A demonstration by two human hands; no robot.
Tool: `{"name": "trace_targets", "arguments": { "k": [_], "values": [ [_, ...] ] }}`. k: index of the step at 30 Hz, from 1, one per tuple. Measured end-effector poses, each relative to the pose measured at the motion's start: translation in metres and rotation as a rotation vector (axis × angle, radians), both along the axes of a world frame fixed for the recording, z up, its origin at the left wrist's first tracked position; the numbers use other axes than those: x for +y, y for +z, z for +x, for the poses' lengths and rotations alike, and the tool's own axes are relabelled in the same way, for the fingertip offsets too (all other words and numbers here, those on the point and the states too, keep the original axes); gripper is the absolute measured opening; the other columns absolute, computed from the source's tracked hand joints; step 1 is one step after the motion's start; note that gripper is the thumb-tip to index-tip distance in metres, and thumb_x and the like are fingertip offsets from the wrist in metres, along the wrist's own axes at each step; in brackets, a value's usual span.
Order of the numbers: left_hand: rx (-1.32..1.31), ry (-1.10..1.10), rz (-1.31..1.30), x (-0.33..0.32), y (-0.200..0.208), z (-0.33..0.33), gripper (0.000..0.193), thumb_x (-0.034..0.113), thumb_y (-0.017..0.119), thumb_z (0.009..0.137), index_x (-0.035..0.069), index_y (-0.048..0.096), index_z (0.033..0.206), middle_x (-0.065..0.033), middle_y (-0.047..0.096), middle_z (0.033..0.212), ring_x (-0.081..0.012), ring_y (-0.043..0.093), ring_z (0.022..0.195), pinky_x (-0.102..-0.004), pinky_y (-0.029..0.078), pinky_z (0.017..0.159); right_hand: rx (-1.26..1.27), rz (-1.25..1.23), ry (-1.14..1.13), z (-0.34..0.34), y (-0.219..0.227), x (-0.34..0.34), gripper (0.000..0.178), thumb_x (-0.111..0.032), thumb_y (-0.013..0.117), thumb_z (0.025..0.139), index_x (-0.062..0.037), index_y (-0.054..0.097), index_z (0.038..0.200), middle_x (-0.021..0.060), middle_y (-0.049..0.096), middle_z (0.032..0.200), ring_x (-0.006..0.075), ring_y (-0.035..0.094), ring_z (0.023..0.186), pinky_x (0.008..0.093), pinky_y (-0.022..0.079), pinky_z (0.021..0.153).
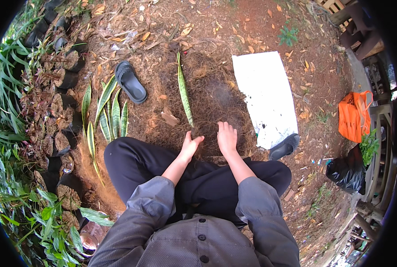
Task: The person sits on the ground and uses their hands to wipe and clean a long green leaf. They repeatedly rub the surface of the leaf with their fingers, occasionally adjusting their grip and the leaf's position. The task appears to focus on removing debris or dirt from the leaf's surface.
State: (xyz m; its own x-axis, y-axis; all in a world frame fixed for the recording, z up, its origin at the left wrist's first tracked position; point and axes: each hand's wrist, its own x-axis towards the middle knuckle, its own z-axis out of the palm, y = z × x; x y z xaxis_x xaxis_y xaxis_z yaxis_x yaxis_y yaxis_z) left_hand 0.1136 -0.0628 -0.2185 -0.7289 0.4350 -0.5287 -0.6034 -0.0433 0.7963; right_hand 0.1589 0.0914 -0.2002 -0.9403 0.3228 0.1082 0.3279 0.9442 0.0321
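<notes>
A long snake plant leaf (184, 90), mottled green with pale edges, lies on a spread of brown coconut fibre (207, 71) in front of me. My left hand (191, 144) is just below the leaf's near end, its thumb spread from the fingers; I make out nothing in it. Beside it, my right hand (227, 137) rests over the fibre with fingers stretched out. A dark patch, like soil, lies in the fibre beyond the right hand. To my left, several more snake plant leaves (115, 113) lie on the ground near my knee.
A black slide sandal (131, 82) lies left of the fibre, another (284, 147) by my right knee. A white sheet (266, 95) with dark specks lies right. Potted plants (66, 104) line the left; an orange bag (355, 116) and a black plastic bag (347, 171) stand far right.
</notes>
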Motion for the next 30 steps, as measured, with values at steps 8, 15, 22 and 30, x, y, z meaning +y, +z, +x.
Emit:
{"name": "trace_targets", "arguments": {
  "k": [8, 15, 22, 30],
  "values": [
    [-0.492, 0.125, 0.375, -0.006, 0.011, -0.008, 0.041, 0.04, 0.041, 0.092, 0.003, 0.053, 0.105, -0.0105, 0.059, 0.093, -0.0235, 0.06, 0.081, -0.0377, 0.051, 0.075, 0.094, -0.35, -0.118, 0.005, 0.02, 0.002, 0.015, -0.007, 0.059, 0.074, -0.0106, 0.057, 0.089, 0.0047, 0.057, 0.085, 0.0232, 0.058, 0.084, 0.0379, 0.042, 0.075],
    [-0.42, 0.134, 0.317, -0.005, -0.001, -0.007, 0.041, 0.039, 0.038, 0.093, 0.002, 0.054, 0.102, -0.0114, 0.06, 0.09, -0.0229, 0.06, 0.081, -0.0366, 0.051, 0.073, 0.229, -1.152, -0.094, -0.001, 0.035, -0.003, 0.032, -0.001, 0.061, 0.073, -0.0067, 0.056, 0.104, 0.0114, 0.061, 0.096, 0.0299, 0.059, 0.088, 0.0375, 0.046, 0.081],
    [-0.395, 0.169, 0.219, -0.005, -0.003, -0.008, 0.038, 0.035, 0.035, 0.094, 0.002, 0.054, 0.098, -0.0122, 0.061, 0.084, -0.0225, 0.061, 0.075, -0.0348, 0.05, 0.07, -0.168, -0.347, 0.199, 0.006, 0.02, -0.014, 0.044, -0.009, 0.065, 0.071, -0.0106, 0.055, 0.114, 0.0062, 0.056, 0.11, 0.0228, 0.051, 0.105, 0.0376, 0.039, 0.085],
    [-0.361, 0.132, 0.217, -0.004, -0.004, -0.007, 0.039, 0.035, 0.034, 0.094, 0.002, 0.053, 0.101, -0.012, 0.061, 0.085, -0.0219, 0.06, 0.075, -0.0342, 0.049, 0.07, 0.079, -0.097, 0.357, -0.003, 0.001, -0.025, 0.031, -0.013, 0.055, 0.076, -0.0105, 0.058, 0.106, 0.003, 0.056, 0.099, 0.0194, 0.05, 0.099, 0.0388, 0.036, 0.083]
  ]
}}
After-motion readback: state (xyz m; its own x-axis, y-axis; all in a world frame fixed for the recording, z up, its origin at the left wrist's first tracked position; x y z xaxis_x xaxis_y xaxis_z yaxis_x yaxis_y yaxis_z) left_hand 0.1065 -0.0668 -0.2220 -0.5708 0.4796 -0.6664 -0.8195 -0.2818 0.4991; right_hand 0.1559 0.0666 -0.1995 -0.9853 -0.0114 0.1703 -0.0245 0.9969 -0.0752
